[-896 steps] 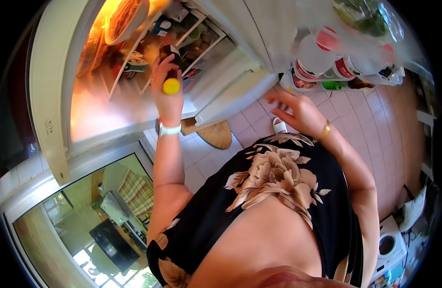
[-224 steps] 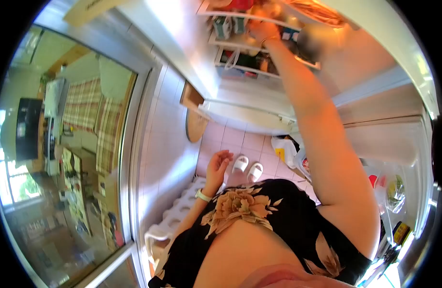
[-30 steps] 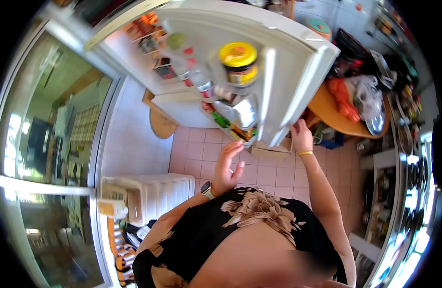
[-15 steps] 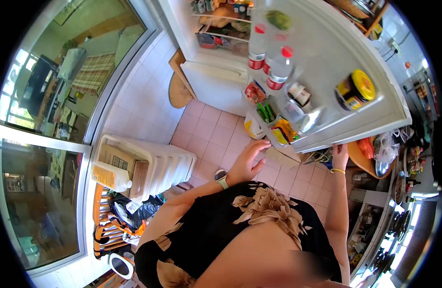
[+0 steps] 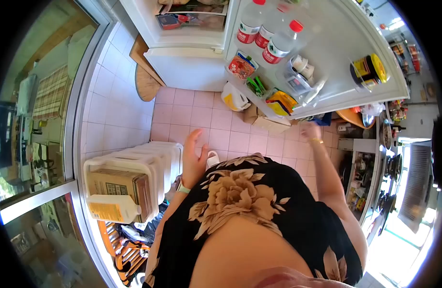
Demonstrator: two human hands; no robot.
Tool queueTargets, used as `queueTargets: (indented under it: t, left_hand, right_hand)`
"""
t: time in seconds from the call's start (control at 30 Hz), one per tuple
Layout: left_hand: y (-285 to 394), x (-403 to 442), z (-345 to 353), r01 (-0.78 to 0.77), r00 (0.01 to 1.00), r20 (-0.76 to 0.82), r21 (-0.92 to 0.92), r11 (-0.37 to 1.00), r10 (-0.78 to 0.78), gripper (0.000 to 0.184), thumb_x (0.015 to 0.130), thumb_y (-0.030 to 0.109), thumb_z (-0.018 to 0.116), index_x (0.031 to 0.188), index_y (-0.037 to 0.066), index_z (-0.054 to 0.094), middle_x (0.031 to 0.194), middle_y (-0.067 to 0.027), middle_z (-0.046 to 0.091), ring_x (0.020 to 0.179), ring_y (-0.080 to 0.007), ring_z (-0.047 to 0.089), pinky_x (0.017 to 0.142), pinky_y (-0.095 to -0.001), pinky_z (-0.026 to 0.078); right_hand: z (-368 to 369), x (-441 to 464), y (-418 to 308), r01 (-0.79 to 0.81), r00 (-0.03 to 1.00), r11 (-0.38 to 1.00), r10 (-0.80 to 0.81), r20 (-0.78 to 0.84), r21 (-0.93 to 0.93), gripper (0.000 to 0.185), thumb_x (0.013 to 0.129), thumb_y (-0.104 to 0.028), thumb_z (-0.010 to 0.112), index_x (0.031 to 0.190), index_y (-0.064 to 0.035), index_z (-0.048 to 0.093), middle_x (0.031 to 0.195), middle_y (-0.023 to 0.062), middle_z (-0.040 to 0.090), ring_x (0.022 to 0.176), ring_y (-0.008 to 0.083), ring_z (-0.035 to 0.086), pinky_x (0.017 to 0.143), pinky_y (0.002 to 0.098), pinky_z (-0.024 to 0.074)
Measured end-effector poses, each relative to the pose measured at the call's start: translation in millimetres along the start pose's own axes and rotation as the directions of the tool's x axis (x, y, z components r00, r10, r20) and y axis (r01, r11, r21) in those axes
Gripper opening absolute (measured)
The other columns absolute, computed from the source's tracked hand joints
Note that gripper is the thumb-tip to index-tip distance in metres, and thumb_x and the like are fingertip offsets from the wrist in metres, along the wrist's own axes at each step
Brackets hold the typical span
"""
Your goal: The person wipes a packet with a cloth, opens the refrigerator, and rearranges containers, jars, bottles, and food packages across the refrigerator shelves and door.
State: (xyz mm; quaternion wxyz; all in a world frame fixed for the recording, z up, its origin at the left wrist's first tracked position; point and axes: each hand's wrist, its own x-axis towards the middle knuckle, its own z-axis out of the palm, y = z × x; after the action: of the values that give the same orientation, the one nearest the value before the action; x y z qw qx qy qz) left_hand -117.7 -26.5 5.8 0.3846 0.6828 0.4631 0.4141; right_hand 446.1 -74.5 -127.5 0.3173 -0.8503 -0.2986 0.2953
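My left hand [image 5: 195, 154] is held over the tiled floor with its fingers apart and nothing in it. My right hand [image 5: 311, 131], with a gold bracelet at the wrist, is near the lower edge of the open fridge door [image 5: 326, 57]; its fingers are blurred, and contact with the door cannot be made out. Red-capped bottles [image 5: 282, 44], a red packet [image 5: 242, 66], a yellow packet [image 5: 281, 102] and a clear container [image 5: 298, 77] stand in the door. A yellow-lidded jar [image 5: 369, 71] is in a holder on the door. Part of the fridge's inside [image 5: 192, 20] shows.
At the left are stacked white bins [image 5: 156, 165] holding a cardboard box [image 5: 113, 185] and a white jug [image 5: 113, 209]. A carton [image 5: 266, 121] and a white bag [image 5: 235, 97] lie on the floor under the door. Kitchen shelves [image 5: 365, 177] stand at the right.
Since half a second ago, my right hand has shifted from the door's edge to a spot just below it. My left hand has moved left, still open. The view has turned.
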Motion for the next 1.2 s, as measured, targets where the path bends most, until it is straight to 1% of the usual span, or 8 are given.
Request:
queueTargets:
  t: [0.1,0.2,0.3,0.37,0.47,0.8,1.0,1.2]
  left_hand:
    - [-15,-1,-7,0.097,0.99,-0.104,-0.013,0.995,-0.097,0.043,0.091,0.003,0.061,0.133,-0.001,0.053,0.133,-0.02,0.057,0.124,-0.0357,0.055,0.107,-0.0402,0.042]
    - [-26,12,-8,0.107,0.992,-0.059,-0.03,0.994,-0.108,0.044,0.09,0.004,0.061,0.134,0.001,0.053,0.133,-0.0185,0.057,0.123,-0.0358,0.055,0.103,-0.0408,0.045]
    - [-30,36,-4,0.124,0.992,-0.014,0.032,0.992,-0.123,0.044,0.094,0.003,0.059,0.137,0.001,0.05,0.136,-0.0169,0.055,0.123,-0.029,0.055,0.103,-0.0394,0.046]
    - [-36,54,9,0.143,0.988,-0.057,-0.026,0.989,-0.144,0.045,0.096,0.003,0.058,0.139,0.002,0.049,0.138,-0.015,0.054,0.126,-0.0279,0.053,0.104,-0.0401,0.044]
    - [-40,73,14,0.164,0.978,-0.121,-0.062,0.985,-0.17,0.043,0.096,0.004,0.057,0.139,0.001,0.05,0.139,-0.0151,0.054,0.126,-0.0296,0.054,0.103,-0.0426,0.045]
    - [-74,144,-6,0.196,0.94,-0.265,-0.092,0.976,-0.214,0.048,0.095,0.003,0.058,0.142,0.001,0.047,0.14,-0.0156,0.054,0.127,-0.0285,0.053,0.104,-0.042,0.044]
    - [-114,218,-50,0.182,0.939,-0.271,-0.131,0.974,-0.212,0.049,0.095,0.005,0.059,0.142,0.0,0.046,0.14,-0.0162,0.054,0.126,-0.0297,0.054,0.102,-0.0413,0.045]
    - [-141,256,-91,0.232,0.923,-0.281,-0.14,0.963,-0.263,0.05,0.095,0.005,0.059,0.143,0.001,0.045,0.141,-0.016,0.054,0.126,-0.0282,0.054,0.103,-0.041,0.045]
  right_hand:
    - [91,-62,-79,0.257,0.805,0.964,-0.178,0.565,-0.063,0.02,0.098,-0.018,0.064,0.109,-0.002,0.066,0.09,0.0097,0.072,0.071,0.0158,0.072,0.061,0.0287,0.0575]
    - [163,-95,-180,0.567,0.608,0.824,-0.428,0.669,0.011,0.028,0.095,-0.02,0.067,0.115,-0.0012,0.065,0.105,0.0127,0.072,0.093,0.0239,0.072,0.08,0.0344,0.058]
    - [224,-86,-262,0.754,0.464,0.645,-0.657,0.594,0.124,0.035,0.093,-0.024,0.069,0.117,0.0001,0.064,0.12,0.0146,0.068,0.099,0.0327,0.069,0.092,0.0381,0.0557]
    - [247,-75,-320,0.566,0.494,0.744,-0.65,0.577,0.354,0.037,0.093,-0.021,0.068,0.124,-0.002,0.062,0.121,0.0156,0.067,0.102,0.0289,0.07,0.092,0.037,0.0559]
    - [282,-60,-387,0.657,0.449,0.628,-0.77,0.453,0.417,0.04,0.087,-0.018,0.07,0.123,-0.0026,0.062,0.114,0.017,0.067,0.093,0.0287,0.069,0.085,0.0386,0.0564]
    - [398,23,-535,0.602,0.704,0.697,-0.694,0.152,0.39,0.049,0.084,-0.019,0.074,0.129,-0.0045,0.058,0.106,0.0151,0.069,0.087,0.0266,0.069,0.08,0.0399,0.0564]
    - [434,100,-609,0.667,0.688,0.627,-0.726,-0.008,0.403,0.055,0.081,-0.025,0.076,0.126,0.0005,0.058,0.114,0.0193,0.063,0.108,0.0332,0.061,0.092,0.0448,0.0507]
    - [450,157,-718,0.863,0.463,0.495,-0.856,-0.229,-0.104,0.077,0.077,-0.039,0.08,0.134,0.003,0.05,0.13,0.024,0.055,0.127,0.0402,0.05,0.105,0.0461,0.0445]
